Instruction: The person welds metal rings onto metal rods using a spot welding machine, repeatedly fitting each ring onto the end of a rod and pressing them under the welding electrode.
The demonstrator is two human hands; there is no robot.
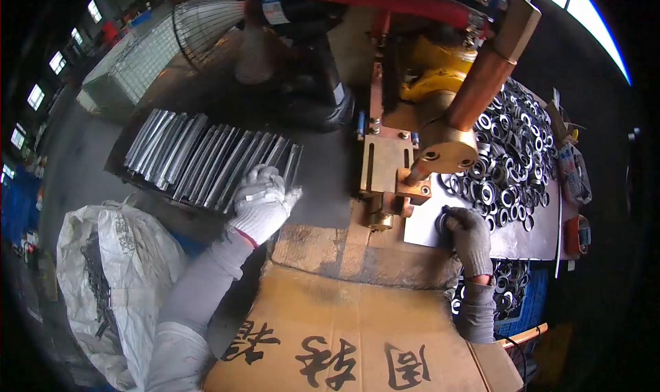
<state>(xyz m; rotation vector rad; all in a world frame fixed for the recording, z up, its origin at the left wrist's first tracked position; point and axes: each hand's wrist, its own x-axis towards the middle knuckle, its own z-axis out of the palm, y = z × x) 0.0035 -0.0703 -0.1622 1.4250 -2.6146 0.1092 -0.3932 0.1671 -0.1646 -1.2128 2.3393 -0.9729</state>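
My left hand (265,198), in a white knit glove, lies with curled fingers on the right part of a row of metal bars (206,160); its fingertips are partly hidden. At the edge of the metal sheet (425,221), my right hand (467,232), in a grey glove, has its fingers on a dark ring (441,223). A large pile of metal rings (512,162) lies just beyond it. Between my hands stands a machine with a brass-coloured block (386,164) and a copper arm (479,83) above it.
Cardboard with black writing (330,323) covers the near edge. A white sack (141,254) stands at the lower left. More rings sit in a blue crate (537,299) below the right side. A wire fan guard (206,28) and a white mesh crate (134,65) are at the back left.
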